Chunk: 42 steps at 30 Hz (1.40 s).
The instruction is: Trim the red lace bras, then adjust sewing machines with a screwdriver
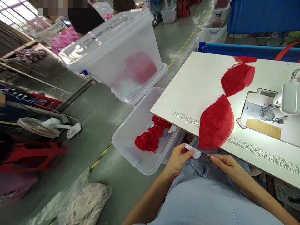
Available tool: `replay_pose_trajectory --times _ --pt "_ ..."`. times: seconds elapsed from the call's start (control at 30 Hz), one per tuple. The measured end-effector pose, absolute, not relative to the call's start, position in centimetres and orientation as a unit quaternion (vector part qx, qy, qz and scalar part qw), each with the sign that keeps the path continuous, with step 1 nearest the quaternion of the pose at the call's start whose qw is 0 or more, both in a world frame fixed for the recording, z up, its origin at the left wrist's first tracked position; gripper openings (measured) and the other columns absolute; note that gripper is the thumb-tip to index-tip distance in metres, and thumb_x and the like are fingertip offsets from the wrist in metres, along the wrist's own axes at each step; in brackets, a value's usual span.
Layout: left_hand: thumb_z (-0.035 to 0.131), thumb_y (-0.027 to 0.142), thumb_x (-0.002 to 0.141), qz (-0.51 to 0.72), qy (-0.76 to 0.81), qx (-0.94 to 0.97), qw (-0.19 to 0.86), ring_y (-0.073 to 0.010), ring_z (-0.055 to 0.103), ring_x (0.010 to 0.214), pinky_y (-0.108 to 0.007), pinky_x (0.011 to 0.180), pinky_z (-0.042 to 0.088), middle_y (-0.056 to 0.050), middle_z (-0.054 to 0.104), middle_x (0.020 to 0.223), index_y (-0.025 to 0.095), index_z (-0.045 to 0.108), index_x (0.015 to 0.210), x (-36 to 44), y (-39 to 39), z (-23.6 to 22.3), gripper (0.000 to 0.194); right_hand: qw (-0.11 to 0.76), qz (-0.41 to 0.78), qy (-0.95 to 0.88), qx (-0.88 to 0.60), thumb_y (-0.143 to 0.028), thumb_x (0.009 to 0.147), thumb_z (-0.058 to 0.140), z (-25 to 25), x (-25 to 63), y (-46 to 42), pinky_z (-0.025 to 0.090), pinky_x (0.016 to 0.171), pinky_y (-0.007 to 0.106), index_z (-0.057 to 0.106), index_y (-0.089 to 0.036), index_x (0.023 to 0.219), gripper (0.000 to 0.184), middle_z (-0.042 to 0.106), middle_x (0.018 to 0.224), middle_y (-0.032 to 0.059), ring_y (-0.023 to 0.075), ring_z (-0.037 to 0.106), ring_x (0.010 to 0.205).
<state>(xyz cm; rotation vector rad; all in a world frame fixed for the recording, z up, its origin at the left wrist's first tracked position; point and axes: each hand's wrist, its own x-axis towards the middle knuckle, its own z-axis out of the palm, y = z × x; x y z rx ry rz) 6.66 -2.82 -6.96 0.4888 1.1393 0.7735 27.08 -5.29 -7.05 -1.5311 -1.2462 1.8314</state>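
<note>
My left hand (pixel 177 158) pinches a small white tag (pixel 194 152) between thumb and fingers, just off the table's front edge. Closed around the end of a slim dark metal tool (pixel 205 153) is my right hand (pixel 223 163); the tool's tip meets the tag, and its exact kind is unclear. Right above my hands, a red lace fabric cup (pixel 215 125) lies on the white sewing table (pixel 181 84), its lower end at the edge. A second red fabric cup (pixel 239 78) lies farther back. The sewing machine (pixel 289 98) stands to the right of both.
Left of the table, an open clear bin (pixel 140 164) holds red fabric pieces (pixel 150 139). Behind it is a lidded plastic box (pixel 103 67). A fan (pixel 39 126), a red stool (pixel 35 156) and a plastic bag (pixel 87 203) are on the left. Other people are at the back.
</note>
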Motion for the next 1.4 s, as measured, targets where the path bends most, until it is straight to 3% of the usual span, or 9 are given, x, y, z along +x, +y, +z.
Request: replay_pose_trajectory --times 0.13,0.27,0.63,0.8,0.93,1.03,1.2,1.3,1.4 --pt "0.086 0.045 0.06 0.349 0.53 0.242 0.734 -0.0118 0.059 0.066 -0.023 0.065 0.046 -0.002 0.069 0.07 0.015 0.068 0.072 6.5 -3.2 -6.9 0.037 0.234 0.681 -0.449 -0.53 -0.068 0.084 0.054 -7.2 26.6 -5.2 0.047 0.07 0.034 0.076 -0.02 0.094 0.054 0.058 0.069 0.0023 0.0219 0.053 0.072" --pt "0.086 0.046 0.061 0.344 0.526 0.253 0.736 -0.0117 0.058 0.066 -0.023 0.064 0.045 -0.002 0.068 0.07 0.015 0.067 0.072 6.7 -3.3 -6.9 0.038 0.271 0.699 -0.436 -0.498 -0.06 0.087 0.059 -7.2 26.1 -4.8 0.046 0.093 0.041 0.076 -0.021 0.104 0.046 0.07 0.09 0.0054 0.0275 0.061 0.095" --pt "0.081 0.045 0.068 0.322 0.499 0.329 0.734 -0.0117 0.056 0.067 -0.024 0.068 0.045 0.0 0.064 0.069 0.015 0.063 0.073 7.6 -3.5 -5.7 0.035 0.33 0.629 -0.491 -0.504 -0.054 0.087 0.061 -7.0 25.9 -5.7 0.052 0.08 0.035 0.069 -0.019 0.104 0.04 0.071 0.097 0.0077 0.0239 0.064 0.088" --pt "0.071 0.048 0.079 0.247 0.392 0.538 0.704 -0.0124 0.054 0.069 -0.024 0.064 0.042 -0.001 0.06 0.073 0.016 0.063 0.077 11.1 -1.5 -3.5 0.033 0.414 0.447 -0.578 -0.543 -0.039 0.089 0.059 -4.4 29.1 -7.2 0.039 0.047 0.023 0.056 -0.022 0.075 0.022 0.055 0.06 -0.0029 0.0121 0.048 0.05" --pt "0.054 0.038 0.091 0.282 0.4 0.686 0.539 -0.0179 0.061 0.097 -0.031 0.089 0.047 -0.006 0.066 0.104 0.021 0.062 0.107 14.0 5.8 -2.7 0.025 0.414 0.188 -0.511 -0.73 -0.042 0.081 0.056 -3.4 35.7 -8.1 0.041 0.051 0.026 0.057 -0.024 0.076 0.019 0.061 0.064 -0.0001 0.0163 0.055 0.054" --pt "0.049 0.027 0.091 0.289 0.498 0.708 0.41 -0.0189 0.058 0.104 -0.033 0.092 0.047 -0.009 0.059 0.117 0.02 0.058 0.11 17.2 13.0 -3.1 0.022 0.347 0.03 -0.33 -0.878 -0.05 0.071 0.052 -3.1 41.8 -8.1 0.045 0.063 0.034 0.054 -0.025 0.079 0.027 0.066 0.076 0.006 0.0257 0.062 0.07" --pt "0.064 0.023 0.077 0.234 0.53 0.726 0.372 -0.0252 0.059 0.091 -0.041 0.088 0.046 -0.009 0.059 0.093 0.018 0.057 0.085 21.2 18.9 -4.4 0.013 0.32 -0.03 -0.206 -0.924 -0.064 0.066 0.053 -3.3 48.6 -7.5 0.039 0.057 0.038 0.048 -0.025 0.079 0.041 0.063 0.071 0.0094 0.0299 0.057 0.064" --pt "0.064 0.019 0.072 0.208 0.51 0.737 0.392 -0.0218 0.056 0.08 -0.037 0.081 0.045 -0.001 0.054 0.074 0.021 0.049 0.066 21.5 18.5 -4.9 0.016 0.325 -0.031 -0.208 -0.922 -0.068 0.074 0.042 -4.0 49.3 -8.1 0.045 0.063 0.04 0.048 -0.023 0.087 0.047 0.065 0.078 0.0113 0.03 0.061 0.071" --pt "0.057 0.027 0.078 0.183 0.481 0.731 0.447 -0.0159 0.052 0.066 -0.029 0.066 0.044 0.003 0.051 0.067 0.022 0.047 0.069 20.0 16.4 -4.8 0.014 0.308 -0.003 -0.263 -0.914 -0.061 0.084 0.029 -4.5 49.2 -9.1 0.051 0.07 0.042 0.054 -0.02 0.097 0.05 0.066 0.083 0.0133 0.0307 0.065 0.078"
